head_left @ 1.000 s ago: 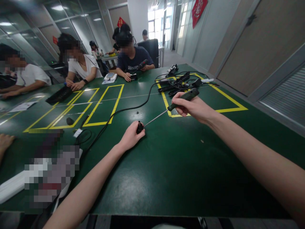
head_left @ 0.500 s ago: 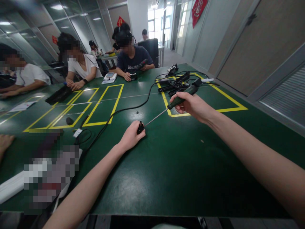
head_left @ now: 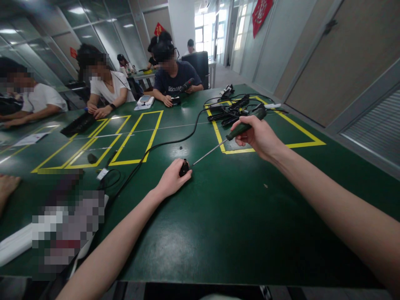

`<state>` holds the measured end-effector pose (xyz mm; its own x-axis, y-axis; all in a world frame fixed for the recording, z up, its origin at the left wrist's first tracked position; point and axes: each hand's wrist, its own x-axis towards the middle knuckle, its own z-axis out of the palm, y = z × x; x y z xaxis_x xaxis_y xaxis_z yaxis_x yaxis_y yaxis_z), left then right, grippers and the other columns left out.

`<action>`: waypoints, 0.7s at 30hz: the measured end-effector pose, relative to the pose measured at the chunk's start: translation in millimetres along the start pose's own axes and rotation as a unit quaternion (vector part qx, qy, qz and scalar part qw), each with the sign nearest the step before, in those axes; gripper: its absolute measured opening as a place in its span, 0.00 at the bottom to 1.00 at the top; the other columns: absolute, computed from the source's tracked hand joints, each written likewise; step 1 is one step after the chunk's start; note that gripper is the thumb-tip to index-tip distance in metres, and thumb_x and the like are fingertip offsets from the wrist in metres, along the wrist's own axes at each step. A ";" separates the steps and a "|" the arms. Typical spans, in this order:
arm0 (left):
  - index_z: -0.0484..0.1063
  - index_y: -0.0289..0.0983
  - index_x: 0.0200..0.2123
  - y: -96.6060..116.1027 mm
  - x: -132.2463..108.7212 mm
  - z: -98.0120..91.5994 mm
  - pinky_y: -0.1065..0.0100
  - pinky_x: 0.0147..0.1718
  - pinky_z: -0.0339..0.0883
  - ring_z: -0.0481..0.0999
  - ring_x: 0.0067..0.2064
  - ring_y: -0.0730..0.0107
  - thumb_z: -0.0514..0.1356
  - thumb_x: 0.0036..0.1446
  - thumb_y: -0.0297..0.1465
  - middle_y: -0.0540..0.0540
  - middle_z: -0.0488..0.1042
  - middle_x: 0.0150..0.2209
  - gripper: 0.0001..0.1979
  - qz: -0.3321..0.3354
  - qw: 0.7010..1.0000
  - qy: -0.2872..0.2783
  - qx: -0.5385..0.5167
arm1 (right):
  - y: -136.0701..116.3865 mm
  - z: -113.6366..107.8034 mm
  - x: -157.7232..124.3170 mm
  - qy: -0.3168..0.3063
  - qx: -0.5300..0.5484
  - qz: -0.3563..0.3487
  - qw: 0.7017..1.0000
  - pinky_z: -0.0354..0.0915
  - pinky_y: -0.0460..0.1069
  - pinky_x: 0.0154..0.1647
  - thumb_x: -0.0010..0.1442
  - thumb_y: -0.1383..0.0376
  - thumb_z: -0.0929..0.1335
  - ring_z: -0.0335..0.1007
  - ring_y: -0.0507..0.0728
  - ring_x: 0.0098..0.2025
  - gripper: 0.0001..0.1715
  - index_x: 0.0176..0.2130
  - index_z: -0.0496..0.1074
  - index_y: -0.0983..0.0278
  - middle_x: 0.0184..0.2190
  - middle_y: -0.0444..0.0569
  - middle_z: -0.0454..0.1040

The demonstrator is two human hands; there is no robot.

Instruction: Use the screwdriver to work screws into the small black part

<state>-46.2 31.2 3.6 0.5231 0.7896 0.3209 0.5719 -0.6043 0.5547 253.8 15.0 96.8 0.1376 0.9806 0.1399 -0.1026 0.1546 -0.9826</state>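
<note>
Clutter is gathered toward the upper middle of the frame: a tangle of black power strips and cables [head_left: 233, 113] lies inside a yellow taped rectangle [head_left: 300, 131] on the green desk [head_left: 225, 216], just beyond the right hand. A black cable [head_left: 162, 145] is run from that tangle down toward the lower left, passing left of the left hand. More yellow taped boxes [head_left: 125, 137] are marked at centre left, and several people are seated along the far edge of the desk at upper left.

A small black part [head_left: 184, 168] is pinched against the desk by the left hand [head_left: 171, 179], fingers curled closely around it. A green-handled screwdriver [head_left: 229, 135] is gripped in the closed right hand [head_left: 259, 135], its shaft slanted down-left so that the tip meets the black part.

Bare desk surface is seen across the lower centre and right of the frame, up to the near edge at the bottom.
</note>
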 end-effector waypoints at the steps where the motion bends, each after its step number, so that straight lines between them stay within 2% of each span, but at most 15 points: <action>1: 0.71 0.39 0.39 -0.4 -0.5 -1.1 0.59 0.43 0.73 0.75 0.40 0.59 0.61 0.66 0.35 0.45 0.74 0.37 0.06 0.002 1.000 -0.002 0.002 | -0.3 -1.0 0.8 0.007 0.004 -0.006 1.000 0.59 0.48 0.19 0.55 0.52 0.74 0.62 0.50 0.19 0.17 0.27 0.75 0.63 0.20 0.46 0.71; 4: 0.75 0.38 0.46 -2.9 -2.8 -7.4 0.55 0.50 0.75 0.78 0.48 0.54 0.64 0.62 0.34 0.40 0.79 0.46 0.10 0.014 1.000 -0.025 -0.007 | -1.0 -1.6 1.5 0.018 0.013 -0.016 1.000 0.57 0.47 0.18 0.55 0.52 0.73 0.59 0.49 0.18 0.17 0.26 0.75 0.62 0.19 0.45 0.69; 7: 0.74 0.38 0.58 -5.8 -4.5 -16.5 0.54 0.55 0.75 0.80 0.53 0.53 0.64 0.56 0.28 0.39 0.80 0.54 0.24 0.014 0.996 -0.071 -0.054 | -1.5 1.1 0.0 0.016 0.016 -0.018 1.000 0.56 0.47 0.17 0.52 0.52 0.73 0.57 0.48 0.17 0.17 0.24 0.75 0.63 0.18 0.44 0.68; 9: 0.73 0.37 0.61 -7.7 -4.3 -21.8 0.55 0.56 0.74 0.80 0.55 0.54 0.62 0.58 0.28 0.39 0.80 0.55 0.26 0.004 0.990 -0.103 -0.098 | -1.9 3.5 -1.5 0.012 0.016 -0.018 1.000 0.56 0.47 0.17 0.50 0.52 0.73 0.57 0.49 0.17 0.17 0.23 0.75 0.63 0.18 0.44 0.67; 11: 0.75 0.36 0.60 -9.6 -3.1 -24.9 0.56 0.55 0.74 0.81 0.53 0.56 0.62 0.63 0.31 0.39 0.82 0.54 0.22 -0.013 0.984 -0.122 -0.132 | -2.2 5.1 -2.7 0.010 0.017 -0.018 1.000 0.56 0.47 0.17 0.49 0.52 0.73 0.58 0.49 0.17 0.17 0.23 0.75 0.63 0.18 0.44 0.68; 13: 0.77 0.37 0.58 -11.4 -1.8 -25.5 0.58 0.50 0.75 0.82 0.47 0.58 0.64 0.65 0.36 0.40 0.83 0.51 0.20 -0.028 0.983 -0.116 -0.139 | -2.5 5.5 -3.2 0.008 0.016 -0.017 1.000 0.57 0.47 0.17 0.49 0.52 0.73 0.58 0.49 0.18 0.16 0.24 0.75 0.63 0.19 0.45 0.68; 17: 0.80 0.38 0.50 -13.0 -1.5 -22.8 0.63 0.41 0.72 0.79 0.42 0.61 0.69 0.62 0.39 0.42 0.82 0.46 0.16 -0.024 0.996 -0.043 -0.075 | -1.9 4.6 -2.6 0.002 0.013 -0.017 1.000 0.58 0.47 0.18 0.51 0.52 0.74 0.59 0.49 0.18 0.17 0.25 0.75 0.63 0.19 0.45 0.69; 21: 0.78 0.38 0.41 -10.1 -2.8 -19.2 0.63 0.41 0.71 0.76 0.41 0.60 0.70 0.61 0.41 0.44 0.78 0.40 0.13 -0.001 1.000 -0.010 -0.015 | -0.7 5.3 -2.7 -0.003 0.009 -0.017 1.000 0.58 0.47 0.18 0.52 0.51 0.74 0.60 0.50 0.18 0.18 0.25 0.75 0.63 0.19 0.45 0.69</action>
<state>-65.5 37.1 11.8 0.5350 0.7883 0.3040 0.5543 -0.5991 0.5778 248.2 12.9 97.7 0.1348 0.9756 0.1735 -0.1148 0.1893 -0.9752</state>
